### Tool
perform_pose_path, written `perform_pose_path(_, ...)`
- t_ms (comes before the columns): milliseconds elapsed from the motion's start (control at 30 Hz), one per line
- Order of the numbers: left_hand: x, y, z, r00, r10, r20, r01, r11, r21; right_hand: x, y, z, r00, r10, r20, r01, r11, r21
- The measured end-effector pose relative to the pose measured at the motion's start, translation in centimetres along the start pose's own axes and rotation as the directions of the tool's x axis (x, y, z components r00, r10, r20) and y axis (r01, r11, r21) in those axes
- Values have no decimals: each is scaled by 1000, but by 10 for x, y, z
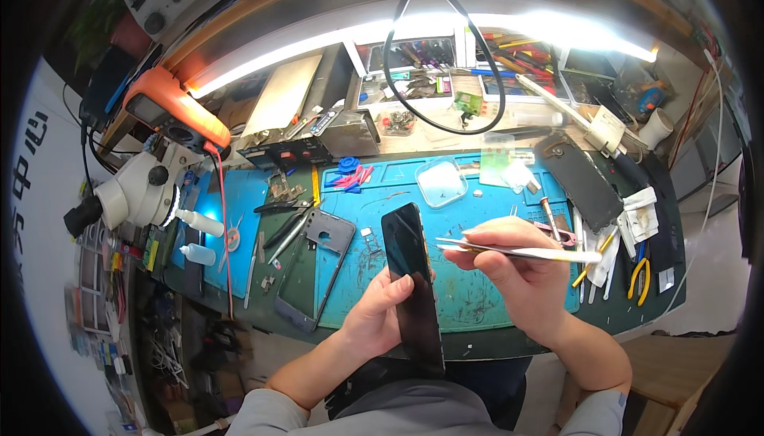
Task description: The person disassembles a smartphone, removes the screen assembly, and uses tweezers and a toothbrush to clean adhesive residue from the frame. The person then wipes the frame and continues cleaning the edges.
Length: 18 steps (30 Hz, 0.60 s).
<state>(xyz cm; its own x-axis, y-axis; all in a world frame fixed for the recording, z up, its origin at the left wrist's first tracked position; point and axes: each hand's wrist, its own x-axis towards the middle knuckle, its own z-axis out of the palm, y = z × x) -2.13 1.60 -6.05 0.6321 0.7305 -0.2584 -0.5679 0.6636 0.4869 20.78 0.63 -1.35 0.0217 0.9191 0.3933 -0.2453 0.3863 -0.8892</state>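
Observation:
My left hand (380, 312) is closed around the lower part of a black phone (407, 253), its thumb lying across the dark glass. The phone is held up on a slant, its edge turned toward the right. In my right hand (529, 281) is a pair of tweezers (549, 254), pinched between thumb and fingers. The tweezers' tips point left and stop just short of the phone's right edge; whether they grip anything is too small to tell. A dark phone frame (330, 233) lies on the mat to the left of the phone.
A blue work mat (477, 308) covers the bench, with a clear square container (442, 183) on it. At left stand a microscope (127, 197) and an orange multimeter (175, 109). Pliers (639, 277), a black phone cover (581, 181) and tissues lie right. A black cable (387, 62) loops overhead.

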Motion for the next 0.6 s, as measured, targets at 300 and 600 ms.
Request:
perform_pose_path(300,2,0,1,1000,-17,-10,17,1000,18,-9,1,2,989,142,-29,-140,989,50)
perform_pose_path(600,4,1,10,999,-27,-44,30,998,60,-14,9,9,997,58,-59,-62,995,-75)
